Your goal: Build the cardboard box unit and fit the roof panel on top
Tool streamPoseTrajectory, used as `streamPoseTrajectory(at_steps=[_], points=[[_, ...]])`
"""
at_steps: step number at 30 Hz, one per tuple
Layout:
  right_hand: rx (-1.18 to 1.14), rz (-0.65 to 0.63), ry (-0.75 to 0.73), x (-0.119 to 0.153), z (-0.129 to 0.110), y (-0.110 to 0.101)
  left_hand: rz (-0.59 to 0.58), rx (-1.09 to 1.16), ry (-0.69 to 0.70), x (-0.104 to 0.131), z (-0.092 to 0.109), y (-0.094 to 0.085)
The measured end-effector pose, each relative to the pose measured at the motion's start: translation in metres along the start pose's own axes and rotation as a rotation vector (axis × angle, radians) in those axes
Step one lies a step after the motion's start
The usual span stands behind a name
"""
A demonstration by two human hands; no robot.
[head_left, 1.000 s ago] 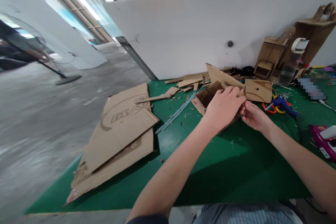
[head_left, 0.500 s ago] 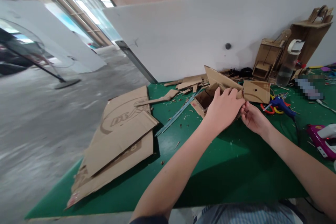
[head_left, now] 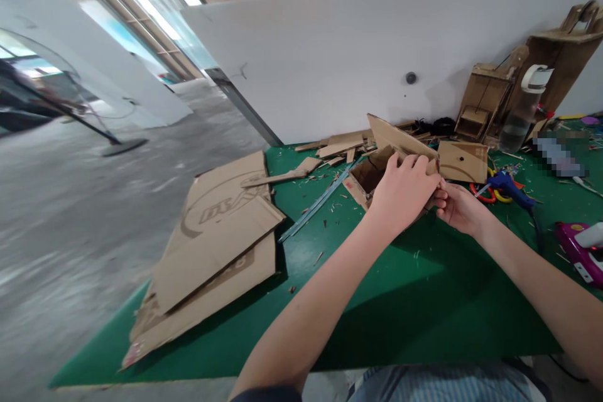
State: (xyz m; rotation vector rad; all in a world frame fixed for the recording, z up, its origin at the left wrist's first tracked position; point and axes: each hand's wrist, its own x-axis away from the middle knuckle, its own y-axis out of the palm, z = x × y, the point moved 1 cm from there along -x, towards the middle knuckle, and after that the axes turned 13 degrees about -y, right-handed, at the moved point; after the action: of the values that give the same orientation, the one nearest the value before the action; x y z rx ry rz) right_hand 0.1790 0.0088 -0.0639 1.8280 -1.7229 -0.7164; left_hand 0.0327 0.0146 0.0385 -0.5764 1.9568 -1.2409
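Observation:
A small cardboard box (head_left: 356, 186) rests on the green table, its inside partly showing and a flat panel (head_left: 393, 133) slanting up behind it. My left hand (head_left: 404, 191) lies over the near right side of the box, fingers curled over its edge and gripping it. At the box's right corner my right hand (head_left: 456, 206) has its fingers pinched together close to the left fingertips. What the right fingers pinch is hidden. Just beyond them lies a cardboard piece with a small hole (head_left: 462, 162).
Large cardboard sheets (head_left: 214, 257) lie at the left edge of the green table (head_left: 301, 320). Clear strips (head_left: 315, 206) and scraps (head_left: 342, 146) are nearby. To the right are a blue glue gun (head_left: 511, 188), scissors (head_left: 487, 193), a water bottle (head_left: 522, 110) and a magenta device (head_left: 577, 251).
The view has shifted slightly. Both hands keep nearly the same place at the box, with the right fingers a little differently posed.

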Motion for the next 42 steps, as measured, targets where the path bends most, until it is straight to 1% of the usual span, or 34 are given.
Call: streamPoseTrajectory(at_steps=[9, 12, 15, 17, 22, 28, 36, 42], points=[[0.004, -0.035, 0.211, -0.003, -0.014, -0.003, -0.005, -0.008, 0.017, 0.002, -0.001, 0.000], [-0.003, 0.012, 0.191, -0.002, -0.012, 0.000, -0.029, 0.004, 0.012, 0.001, -0.001, -0.001], [-0.030, 0.092, 0.099, 0.001, -0.006, 0.002, -0.035, 0.010, 0.005, 0.001, -0.001, -0.001], [-0.068, 0.110, 0.064, 0.003, -0.001, 0.002, -0.034, 0.010, 0.005, 0.001, -0.001, -0.001], [-0.170, 0.027, 0.112, 0.003, 0.004, -0.004, -0.029, 0.034, 0.019, 0.001, -0.004, -0.001], [-0.240, -0.005, 0.139, 0.000, 0.007, -0.008, -0.012, 0.030, 0.016, 0.000, -0.004, -0.001], [-0.164, -0.026, 0.178, -0.005, 0.000, -0.006, -0.007, 0.024, 0.002, 0.000, -0.003, 0.000], [-0.124, -0.065, 0.205, -0.005, -0.006, -0.004, -0.004, 0.014, 0.007, 0.000, -0.003, 0.001]])
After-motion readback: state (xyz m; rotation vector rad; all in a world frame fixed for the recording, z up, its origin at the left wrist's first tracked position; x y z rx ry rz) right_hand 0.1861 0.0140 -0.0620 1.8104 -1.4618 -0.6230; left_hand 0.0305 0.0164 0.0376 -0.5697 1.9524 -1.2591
